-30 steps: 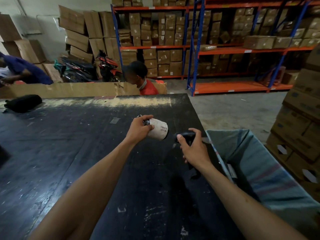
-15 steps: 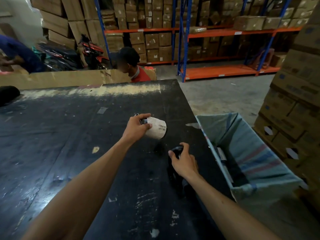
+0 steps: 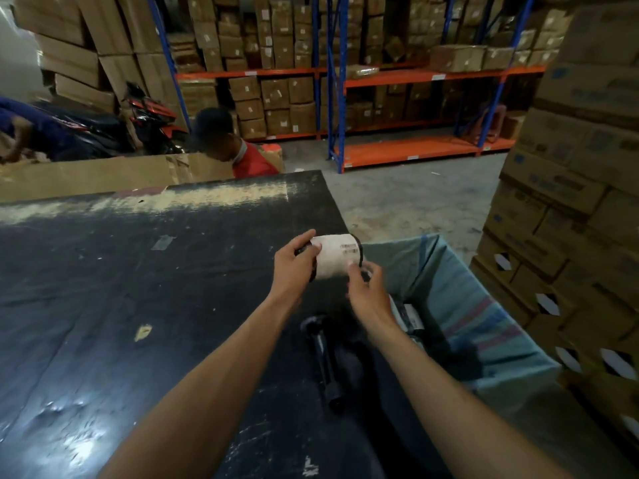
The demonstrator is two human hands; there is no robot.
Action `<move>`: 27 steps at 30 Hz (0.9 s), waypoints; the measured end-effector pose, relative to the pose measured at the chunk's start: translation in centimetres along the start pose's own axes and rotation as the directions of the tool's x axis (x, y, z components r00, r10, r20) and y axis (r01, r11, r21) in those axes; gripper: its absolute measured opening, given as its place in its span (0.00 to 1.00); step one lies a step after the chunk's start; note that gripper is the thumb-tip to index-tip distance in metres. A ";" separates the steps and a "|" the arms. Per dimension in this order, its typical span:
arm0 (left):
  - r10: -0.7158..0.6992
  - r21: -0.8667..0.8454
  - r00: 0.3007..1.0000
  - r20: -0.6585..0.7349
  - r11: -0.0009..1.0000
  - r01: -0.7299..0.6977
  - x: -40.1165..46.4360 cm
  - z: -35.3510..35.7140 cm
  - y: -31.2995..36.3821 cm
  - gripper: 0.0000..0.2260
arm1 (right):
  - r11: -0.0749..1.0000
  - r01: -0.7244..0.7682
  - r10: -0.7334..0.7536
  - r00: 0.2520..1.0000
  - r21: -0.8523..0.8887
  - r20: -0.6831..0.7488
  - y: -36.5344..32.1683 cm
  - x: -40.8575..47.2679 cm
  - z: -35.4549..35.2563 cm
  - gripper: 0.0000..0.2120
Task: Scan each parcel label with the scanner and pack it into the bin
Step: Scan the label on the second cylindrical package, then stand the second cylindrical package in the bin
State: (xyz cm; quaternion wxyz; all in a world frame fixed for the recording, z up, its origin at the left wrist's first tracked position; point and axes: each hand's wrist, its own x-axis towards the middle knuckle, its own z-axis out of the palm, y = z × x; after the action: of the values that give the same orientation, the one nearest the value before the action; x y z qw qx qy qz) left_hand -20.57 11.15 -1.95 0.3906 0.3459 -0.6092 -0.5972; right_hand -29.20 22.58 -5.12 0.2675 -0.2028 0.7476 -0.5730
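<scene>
A small round parcel (image 3: 337, 255) wrapped in a white barcode label is held above the right edge of the black table (image 3: 103, 305). My left hand (image 3: 294, 264) grips its left end. My right hand (image 3: 366, 288) touches its lower right end with the fingertips. The black scanner (image 3: 323, 357) lies on the table below both hands, with nothing holding it. The bin (image 3: 484, 305), a box lined with a teal woven sack, stands right of the table; dark parcels lie inside it.
Stacked cartons (image 3: 570, 202) rise close on the right of the bin. A person in a red shirt (image 3: 242, 157) sits beyond the table's far edge, beside a long cardboard sheet (image 3: 103, 174). Blue and orange racks (image 3: 397, 150) hold boxes behind.
My right hand let go of the scanner, which now lies on the table, and rose to the parcel. The parcel moved right, toward the bin. The camera turned right.
</scene>
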 end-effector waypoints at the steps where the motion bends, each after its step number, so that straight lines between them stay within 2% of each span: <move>1: -0.098 -0.162 0.995 0.003 0.982 0.097 -0.4 2.1 0.3 0.13 | 0.992 -0.051 0.051 0.999 0.111 0.008 -0.2 0.6 -0.6 0.24; 3: -0.232 -0.389 0.969 0.087 0.888 0.247 -1.3 5.9 0.8 0.14 | 0.944 -0.105 0.104 0.994 0.312 0.020 -0.7 1.9 -2.1 0.25; 6: -0.259 -0.468 0.945 0.197 0.823 0.323 -2.1 10.6 0.8 0.19 | 0.883 -0.076 0.120 0.991 0.463 -0.066 -1.4 4.4 -5.0 0.25; 8: -0.279 -0.485 0.934 0.224 0.799 0.355 -2.4 13.3 0.2 0.22 | 0.883 -0.029 0.115 0.981 0.468 -0.156 -1.2 6.5 -7.3 0.27; 11: -0.301 -0.443 0.897 0.325 0.789 0.426 -2.4 16.8 -0.9 0.22 | 0.942 0.025 0.071 0.960 0.336 -0.271 0.2 9.3 -10.6 0.36; 13: -0.350 -0.284 0.875 0.335 0.848 0.448 -2.0 18.3 -1.9 0.21 | 0.981 0.037 0.019 0.959 0.192 -0.282 1.6 10.9 -12.5 0.37; 14: -0.370 -0.124 0.878 0.302 0.898 0.421 -1.8 18.7 -2.4 0.20 | 0.993 0.039 -0.008 0.961 0.109 -0.276 2.6 11.7 -13.5 0.36; 15: -0.359 0.056 0.901 0.243 0.933 0.356 -1.5 18.9 -3.1 0.20 | 0.999 0.037 -0.029 0.964 0.026 -0.264 3.7 12.5 -14.3 0.36; 17: -0.197 0.373 0.971 0.138 0.918 0.133 -1.0 18.6 -5.1 0.20 | 0.993 0.006 -0.032 0.975 -0.118 -0.222 6.3 14.0 -15.9 0.37; 18: -0.099 0.507 0.988 0.120 0.861 0.025 -0.6 18.3 -6.2 0.19 | 0.982 -0.032 -0.003 0.982 -0.186 -0.188 7.9 14.6 -16.5 0.37; 20: -0.004 0.754 0.991 0.131 0.650 -0.097 0.4 17.5 -8.5 0.22 | 0.937 -0.120 0.091 0.990 -0.329 -0.105 11.2 15.3 -17.3 0.38; 22: -0.061 0.909 0.988 0.139 0.404 -0.103 1.1 16.9 -10.8 0.27 | 0.860 -0.171 0.180 0.983 -0.481 -0.027 14.4 15.8 -18.0 0.39; 23: -0.104 0.941 0.984 0.141 0.322 -0.101 1.3 16.7 -11.8 0.29 | 0.818 -0.183 0.221 0.975 -0.545 0.005 16.0 15.9 -18.3 0.40; 25: -0.134 0.963 0.980 0.148 0.243 -0.113 1.4 16.4 -13.8 0.30 | 0.746 -0.196 0.296 0.954 -0.637 0.053 18.7 16.5 -18.8 0.40; 27: -0.099 0.968 0.984 0.149 0.219 -0.125 1.6 16.3 -15.0 0.29 | 0.684 -0.209 0.363 0.928 -0.698 0.078 20.9 17.4 -18.8 0.40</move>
State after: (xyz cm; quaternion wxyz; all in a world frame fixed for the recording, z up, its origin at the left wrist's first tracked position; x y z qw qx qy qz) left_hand -36.43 16.52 -16.48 0.0375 0.4538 -0.8835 -0.1104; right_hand -54.53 31.52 -24.49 0.3389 -0.2256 0.8942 -0.1861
